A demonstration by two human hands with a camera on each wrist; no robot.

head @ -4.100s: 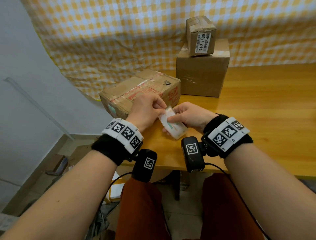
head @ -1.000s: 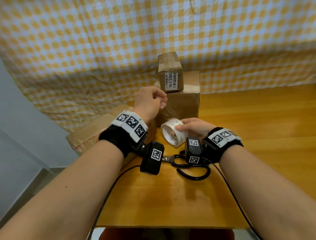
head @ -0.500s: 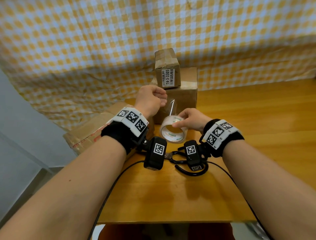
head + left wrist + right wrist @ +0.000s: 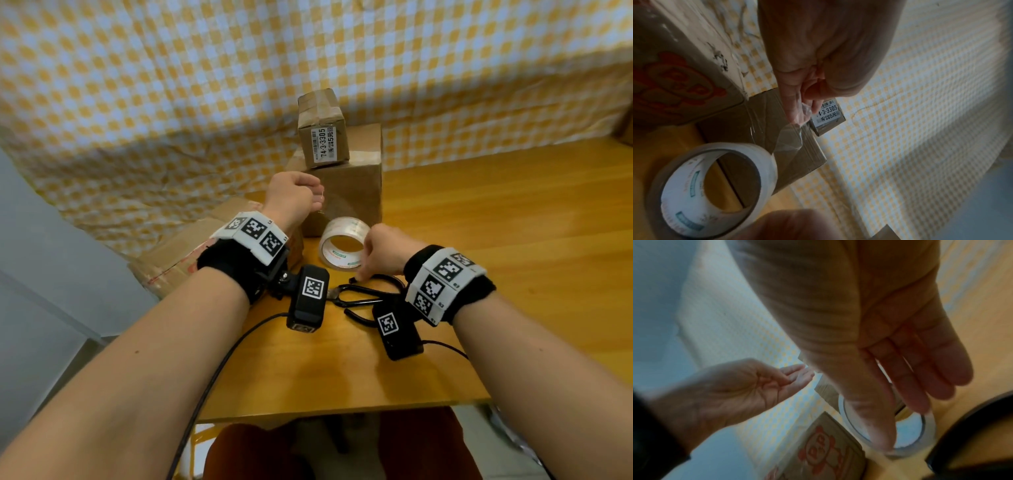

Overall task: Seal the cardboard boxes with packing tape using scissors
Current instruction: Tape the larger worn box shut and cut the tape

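**Clear tape drawn from its roll beside black scissors**

The left hand (image 4: 294, 198) pinches the crinkled free end of the transparent tape strip (image 4: 791, 142) between thumb and fingertips, raised above the tape roll (image 4: 344, 244), a glossy ring on a white printed core standing on edge on the smooth wooden table (image 4: 513, 212). The right hand (image 4: 383, 253), fingers straight and relaxed, holds nothing and reaches down to the black looped scissors (image 4: 368, 294) lying flat just in front of the roll. Behind stands a plain cardboard box (image 4: 356, 192) carrying a smaller labelled box (image 4: 322, 126); a flat printed box (image 4: 191, 253) lies left, partly hidden by the left wrist. A checked yellow cloth (image 4: 171, 102) hangs behind.
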